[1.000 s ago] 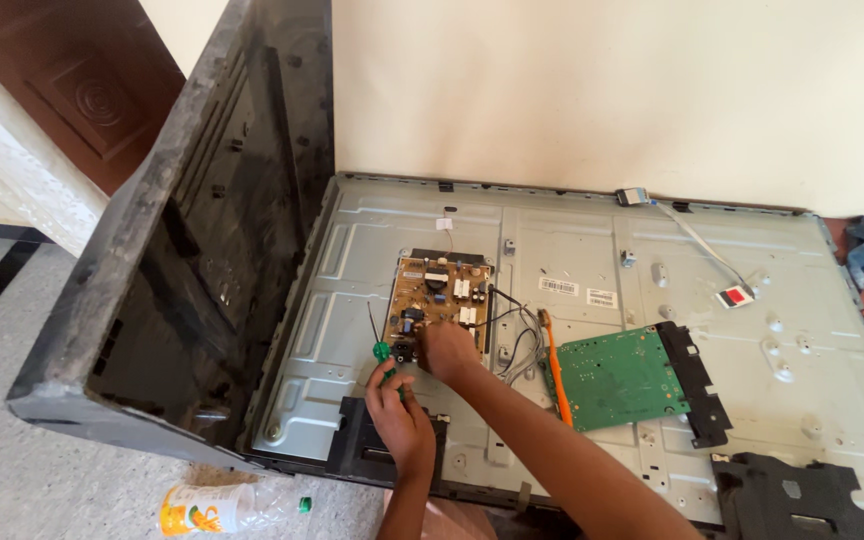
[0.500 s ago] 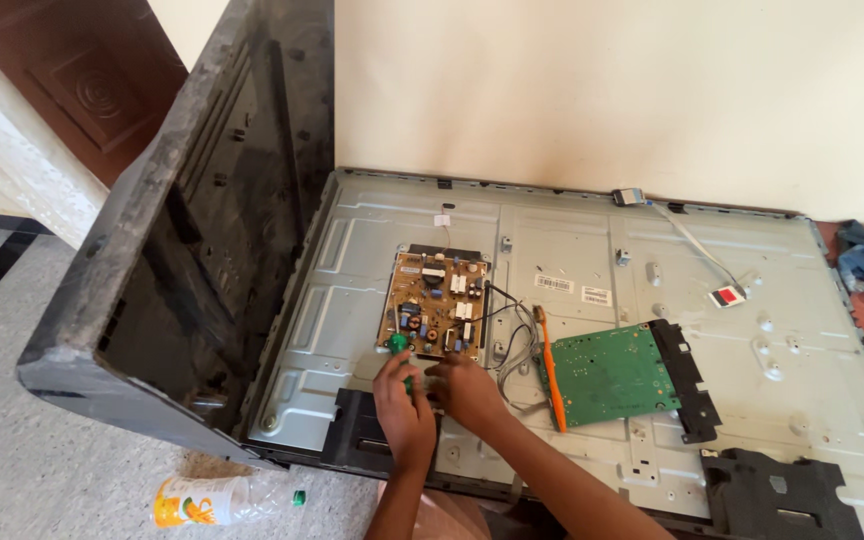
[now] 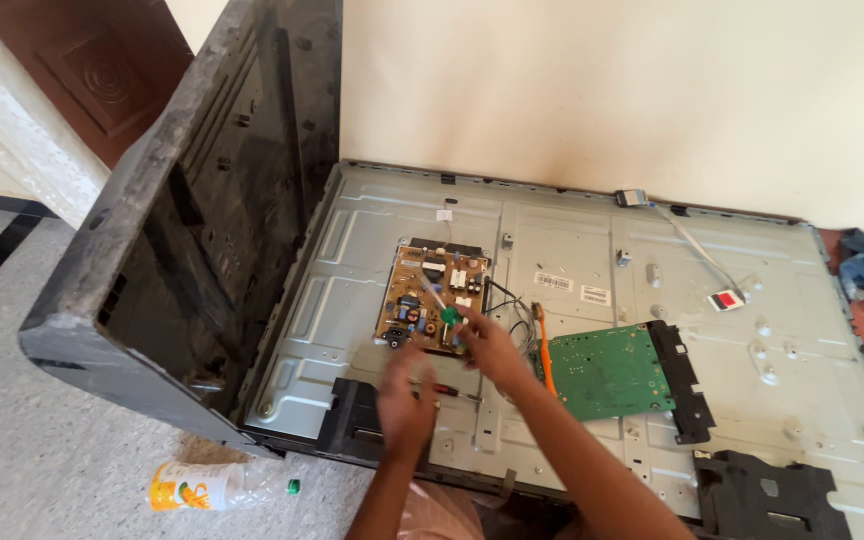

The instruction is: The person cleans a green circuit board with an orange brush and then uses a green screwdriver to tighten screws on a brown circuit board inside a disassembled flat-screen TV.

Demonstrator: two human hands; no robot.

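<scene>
Screwdriver (image 3: pixel 440 306) over brown board (image 3: pixel 432 297).
Pinched in right hand (image 3: pixel 487 340), green handle low, shaft slanting up-left; left hand (image 3: pixel 404 395) blurred, grip unclear.

One metal television chassis (image 3: pixel 572 230), lying flat. One black back cover (image 3: pixel 202 200), propped up beside it. Two circuit boards: one brown board (image 3: pixel 422 290), one green board (image 3: pixel 612 372). Two screwdrivers: one green-handled screwdriver (image 3: pixel 449 314), one orange-handled screwdriver (image 3: pixel 542 340). One plastic bottle (image 3: pixel 217 487) on the floor. Two hands: left hand (image 3: pixel 404 400), right hand (image 3: pixel 492 345).
</scene>
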